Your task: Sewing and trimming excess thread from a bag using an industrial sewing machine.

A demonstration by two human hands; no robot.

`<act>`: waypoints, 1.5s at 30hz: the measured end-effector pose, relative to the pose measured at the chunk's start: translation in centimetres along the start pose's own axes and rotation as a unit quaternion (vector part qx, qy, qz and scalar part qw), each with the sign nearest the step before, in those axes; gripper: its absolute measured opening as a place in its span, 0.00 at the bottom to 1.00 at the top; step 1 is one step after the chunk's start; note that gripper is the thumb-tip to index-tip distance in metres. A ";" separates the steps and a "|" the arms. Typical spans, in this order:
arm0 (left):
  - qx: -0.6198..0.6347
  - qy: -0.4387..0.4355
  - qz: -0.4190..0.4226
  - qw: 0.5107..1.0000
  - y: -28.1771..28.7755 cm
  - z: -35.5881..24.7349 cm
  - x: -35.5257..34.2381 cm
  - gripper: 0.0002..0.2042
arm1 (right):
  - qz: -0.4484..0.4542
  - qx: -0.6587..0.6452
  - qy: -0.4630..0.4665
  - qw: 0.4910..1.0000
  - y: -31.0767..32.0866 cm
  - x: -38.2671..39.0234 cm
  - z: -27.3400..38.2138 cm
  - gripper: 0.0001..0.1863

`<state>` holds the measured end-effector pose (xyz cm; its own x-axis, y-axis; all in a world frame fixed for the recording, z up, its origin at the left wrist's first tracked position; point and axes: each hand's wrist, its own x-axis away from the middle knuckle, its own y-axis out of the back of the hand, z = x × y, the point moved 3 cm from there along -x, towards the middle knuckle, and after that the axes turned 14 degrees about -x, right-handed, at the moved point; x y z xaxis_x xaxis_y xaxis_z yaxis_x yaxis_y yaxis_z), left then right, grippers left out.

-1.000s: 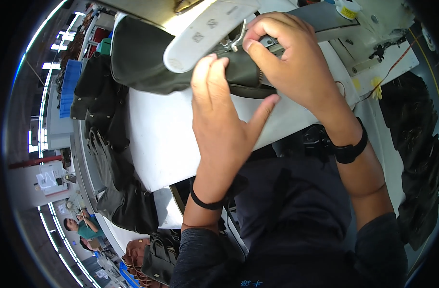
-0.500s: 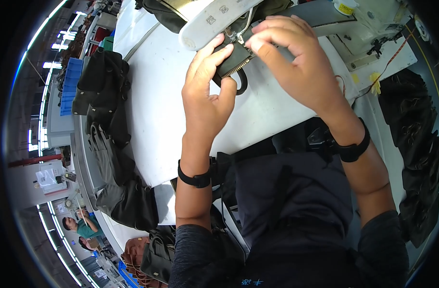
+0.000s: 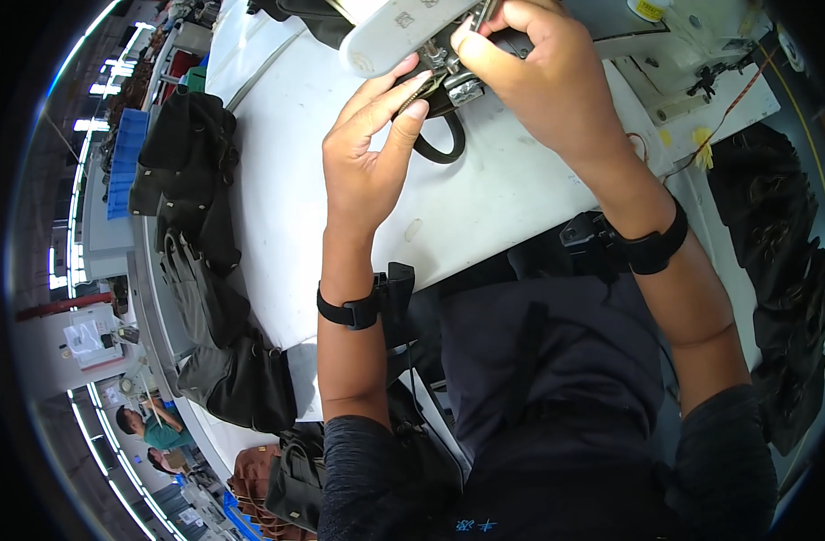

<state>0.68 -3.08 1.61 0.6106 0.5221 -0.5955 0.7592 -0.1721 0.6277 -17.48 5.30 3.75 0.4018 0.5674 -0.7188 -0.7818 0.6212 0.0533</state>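
Observation:
At the sewing machine's white head (image 3: 387, 34), my left hand (image 3: 367, 153) grips the edge of a dark olive bag piece with a metal zipper (image 3: 414, 92), left of the presser foot (image 3: 441, 61). A dark loop handle (image 3: 457, 135) hangs from the piece onto the white worktop (image 3: 430, 225). My right hand (image 3: 552, 95) is pinched beside a slim metal part (image 3: 480, 18) right of the presser foot; what its fingertips hold is too small to make out. The bag piece is partly hidden behind my fingers and the machine.
Dark bags are piled along the left (image 3: 205, 361) and right (image 3: 773, 288). Brown bags (image 3: 254, 478) lie at lower left, blue bins (image 3: 128, 162) beyond the left edge. A small white container (image 3: 647, 9) stands at top right. Two people (image 3: 160, 433) are in the background at lower left.
The large bag piece has shifted up and away, baring more worktop. My left hand has moved left and changed to a grip on the zipper edge. My right hand has risen slightly.

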 end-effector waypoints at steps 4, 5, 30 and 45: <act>-0.027 0.008 -0.001 1.000 0.6 -0.7 -0.1 0.14 | -0.005 0.045 0.012 0.999 -0.2 0.3 1.1 0.11; -0.027 0.007 -0.001 1.000 0.7 -0.8 0.1 0.14 | -0.005 0.045 0.012 0.999 -0.3 0.6 1.0 0.11; -0.243 -0.175 -0.152 0.942 -1.5 -2.3 1.6 0.19 | 0.049 -0.409 -0.351 0.841 -1.5 5.7 -1.1 0.10; -0.173 -0.142 -0.131 0.966 -0.9 -2.7 1.0 0.14 | 0.015 -0.393 -0.335 0.856 -2.2 6.0 -1.3 0.09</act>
<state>-0.04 -0.15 1.79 0.4819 0.2521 -0.8392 0.8056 0.2493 0.5375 -14.00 6.59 -1.59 0.3541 0.9226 -0.1530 -0.7700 0.1947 -0.6076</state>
